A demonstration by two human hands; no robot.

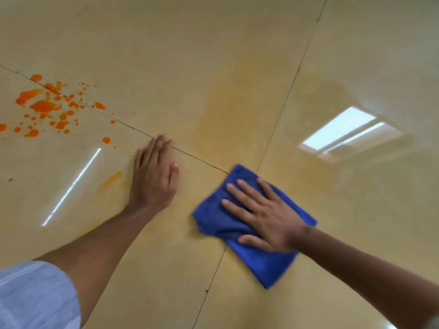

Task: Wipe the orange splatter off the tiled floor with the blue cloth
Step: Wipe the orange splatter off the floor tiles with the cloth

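While the left hand (154, 179) braces flat on the glossy beige tiled floor (237, 67), the right hand (266, 217) presses the folded blue microfibre cloth (268, 260) lower right.
Both palms lie open, fingers spread, probably for balance and pressure; the wet orange splatter (45, 105) waits untouched at upper left, well apart.

No readable text, labels or numbers anywhere

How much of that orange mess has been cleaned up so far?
Part of it, it seems. A faint yellowish smear on the floor looks like a stretch already wiped. The right hand presses flat on the blue cloth, beside that smear, while the left hand rests on the tiles. The bright orange splatter at far left looks untouched, along with a small streak nearer.
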